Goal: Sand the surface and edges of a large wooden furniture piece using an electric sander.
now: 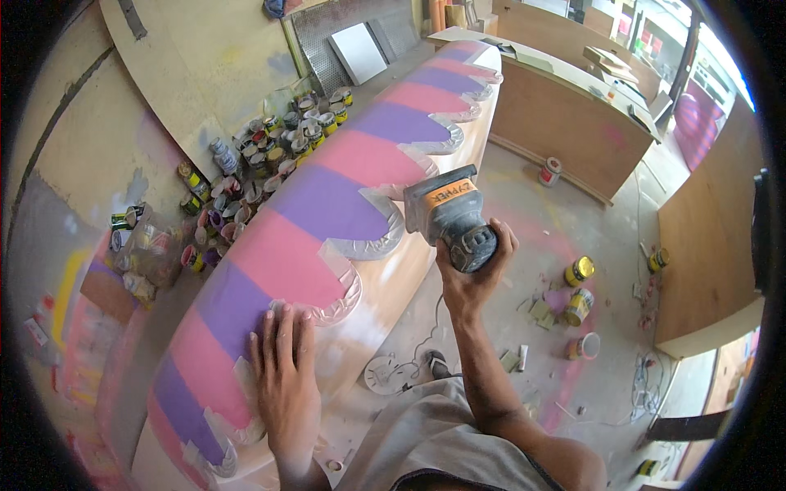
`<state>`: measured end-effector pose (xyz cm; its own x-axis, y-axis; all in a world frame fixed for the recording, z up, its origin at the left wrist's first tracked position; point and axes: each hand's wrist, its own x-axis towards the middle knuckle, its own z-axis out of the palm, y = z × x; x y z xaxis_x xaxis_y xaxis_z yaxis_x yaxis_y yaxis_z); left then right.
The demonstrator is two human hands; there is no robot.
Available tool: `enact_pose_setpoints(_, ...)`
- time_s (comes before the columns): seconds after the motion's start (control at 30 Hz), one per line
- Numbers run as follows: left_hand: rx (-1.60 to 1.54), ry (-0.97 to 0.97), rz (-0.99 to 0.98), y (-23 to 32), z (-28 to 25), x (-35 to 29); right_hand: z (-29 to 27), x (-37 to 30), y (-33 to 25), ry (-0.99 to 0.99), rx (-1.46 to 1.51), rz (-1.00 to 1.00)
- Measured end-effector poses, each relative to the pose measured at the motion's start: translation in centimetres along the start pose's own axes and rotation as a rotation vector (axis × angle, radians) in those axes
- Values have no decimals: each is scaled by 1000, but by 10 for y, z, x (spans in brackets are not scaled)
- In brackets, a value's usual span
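A power sander (pixel 454 214), dark grey with an orange label, is gripped by its rounded top in my right hand (pixel 479 274). Its flat pad faces the side of a long curved piece (pixel 307 250) painted in pink and purple stripes; whether the pad touches the surface I cannot tell. Silvery masking tape (pixel 385 233) follows the scalloped edge of the stripes, and below it the side is bare tan with whitish patches. My left hand (pixel 285 356) lies flat on the striped piece near the tape, fingers stretched out, holding nothing.
Many used paint cans (pixel 270 151) crowd the floor along the left wall. On the right floor stand a few yellow cans (pixel 579 304) and a white bucket (pixel 583 347). A thin cord (pixel 438 315) hangs below the sander. Wooden counters (pixel 557 114) stand behind, with a curved wooden panel (pixel 712 237) at right.
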<state>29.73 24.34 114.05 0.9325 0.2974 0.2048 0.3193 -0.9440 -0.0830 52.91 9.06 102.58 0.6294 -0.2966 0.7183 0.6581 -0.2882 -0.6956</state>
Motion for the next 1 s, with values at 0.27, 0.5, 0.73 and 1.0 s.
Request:
enact_pose_setpoints(0.27,0,0,3,1,2,2,3,-1,-1,17,-14,-8)
enact_pose_setpoints(0.5,-7,-6,-18,1,-1,1,-7,30,49,-66,345,295)
enact_pose_setpoints(0.73,-12,38,-33,5,2,3,-7,66,72,-204,572,480)
enact_pose_setpoints(1.0,11,50,13,2,2,0,-17,45,40,-211,428,360)
